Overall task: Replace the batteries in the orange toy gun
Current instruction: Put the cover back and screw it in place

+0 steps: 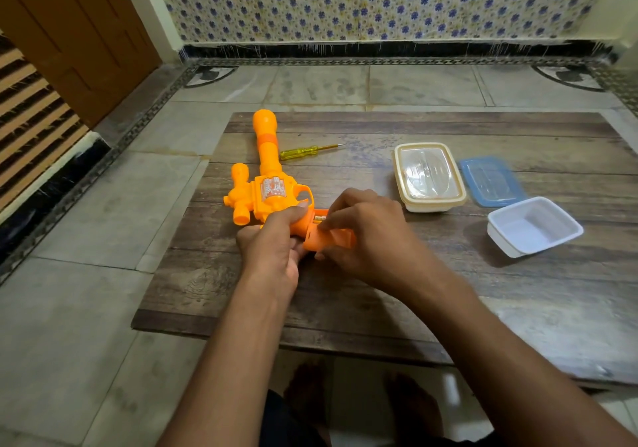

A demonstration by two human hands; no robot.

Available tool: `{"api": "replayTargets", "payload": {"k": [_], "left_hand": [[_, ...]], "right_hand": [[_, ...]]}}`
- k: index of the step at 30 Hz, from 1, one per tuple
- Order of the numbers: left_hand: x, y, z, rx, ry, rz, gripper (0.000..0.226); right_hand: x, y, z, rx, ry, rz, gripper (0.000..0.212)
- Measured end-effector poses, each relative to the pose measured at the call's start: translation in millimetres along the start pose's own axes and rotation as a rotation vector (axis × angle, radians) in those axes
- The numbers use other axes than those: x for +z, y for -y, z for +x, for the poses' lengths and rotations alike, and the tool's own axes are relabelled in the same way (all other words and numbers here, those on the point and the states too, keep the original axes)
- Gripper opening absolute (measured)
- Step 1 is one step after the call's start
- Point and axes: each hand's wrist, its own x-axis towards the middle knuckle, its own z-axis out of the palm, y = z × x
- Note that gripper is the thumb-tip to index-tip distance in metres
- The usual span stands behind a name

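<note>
Head-camera view, looking down at a wooden board (379, 291) laid on a tiled floor. The orange toy gun (266, 184) lies flat on the board's left half, with its barrel pointing away from the person.

The left hand (272, 239) grips the gun where the body meets the handle (331, 239), and one finger presses on the body near the trigger. The right hand (366, 236) curls over the handle, its fingertips at the open battery compartment (319, 219), where a glint of metal shows. Whether those fingertips already pinch a battery is hidden.

Beyond the gun lies a yellow screwdriver (307, 151), apart from both hands. To the right, well apart from the gun, stand a cream container (428, 177) with its lid on, a loose blue lid (492, 181) and an open white tub (533, 225).

The risks, as a judgement: the right hand covers the opening, so a battery could go in the wrong way round unnoticed. A cell prised out quickly could spring free and roll off the board onto the floor. Hard levering with the fingertips could bend a contact or snap a thin plastic edge. The gun rests on its side and only the left hand steadies it — a slack grip would let it twist away under the push.
</note>
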Motion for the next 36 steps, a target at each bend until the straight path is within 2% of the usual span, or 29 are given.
{"api": "replayTargets", "payload": {"k": [9,17,22,27,31,36], "left_hand": [[-0.4,-3.8,2.4,-0.083,0.045,-0.013,0.033],[0.4,-5.7,-0.5,-0.071,0.088,0.011,0.032],[-0.2,-4.0,-0.7,-0.051,0.072,0.017,0.034],[-0.5,-2.5,-1.0,-0.064,0.077,0.01,0.031],[-2.5,-1.5,-1.4,-0.131,0.098,0.017,0.046],[-5.4,-0.3,-3.0,-0.143,0.145,0.093,0.057]], "right_hand": [[7.4,-4.3,3.5,0.09,-0.025,0.11,0.035],[8.7,-10.2,14.8,0.128,-0.028,0.152,0.035],[11.1,-5.2,17.6,0.135,-0.052,0.151,0.026],[0.6,-13.4,18.5,0.196,0.077,0.171,0.042],[-9.5,-26.6,9.7,0.198,0.199,0.252,0.059],[-12.9,-28.1,4.8,0.117,0.17,0.216,0.072]]}}
